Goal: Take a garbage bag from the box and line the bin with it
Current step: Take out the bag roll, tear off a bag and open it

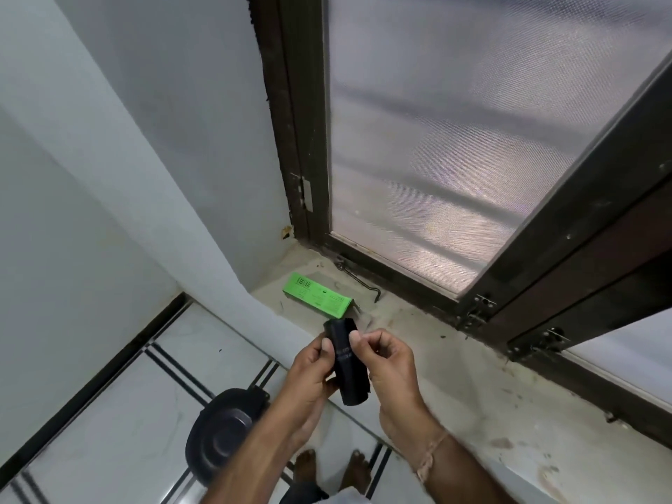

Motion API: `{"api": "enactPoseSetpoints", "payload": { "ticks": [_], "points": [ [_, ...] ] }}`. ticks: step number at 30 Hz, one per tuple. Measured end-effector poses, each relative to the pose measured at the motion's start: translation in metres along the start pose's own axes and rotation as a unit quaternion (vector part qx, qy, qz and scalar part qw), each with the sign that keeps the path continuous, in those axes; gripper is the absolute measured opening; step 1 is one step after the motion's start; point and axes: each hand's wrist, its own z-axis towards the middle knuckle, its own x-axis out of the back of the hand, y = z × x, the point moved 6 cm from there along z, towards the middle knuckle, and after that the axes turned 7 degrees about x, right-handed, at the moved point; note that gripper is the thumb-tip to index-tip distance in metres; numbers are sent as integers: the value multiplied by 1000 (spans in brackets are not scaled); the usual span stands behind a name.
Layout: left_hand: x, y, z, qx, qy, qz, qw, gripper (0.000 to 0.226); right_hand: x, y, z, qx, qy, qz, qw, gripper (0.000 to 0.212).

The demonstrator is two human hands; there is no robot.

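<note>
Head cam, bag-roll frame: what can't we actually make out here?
- Black bin: the left forearm covers its right side; the lid hides the inside, so a liner cannot be judged.
- Garbage bag roll: fingers of the left hand and right hand cover its upper part; its print is too small to read.
- Green box: label text and barcode too small; the open end faces away.
- Outside: blurred by the window mesh.

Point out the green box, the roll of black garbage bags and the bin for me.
green box (317, 295): head view, middle of its top face, lying on the sill.
roll of black garbage bags (348, 372): head view, mid-length of the roll, between both hands.
bin (218, 436): head view, its dark lid, down on the floor.
</note>
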Motion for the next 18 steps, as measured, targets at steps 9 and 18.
{"api": "enactPoseSetpoints", "payload": {
  "ticks": [9, 18],
  "points": [
    [29, 2, -14, 13, 55, -70, 996, 58, -30, 12, -14, -40, 71, -4, 997, 25],
    [81, 7, -40, 3, 27, -76, 997, 53, -87, 16, -31, -36, 118, -7, 992, 26]
  ]
}}
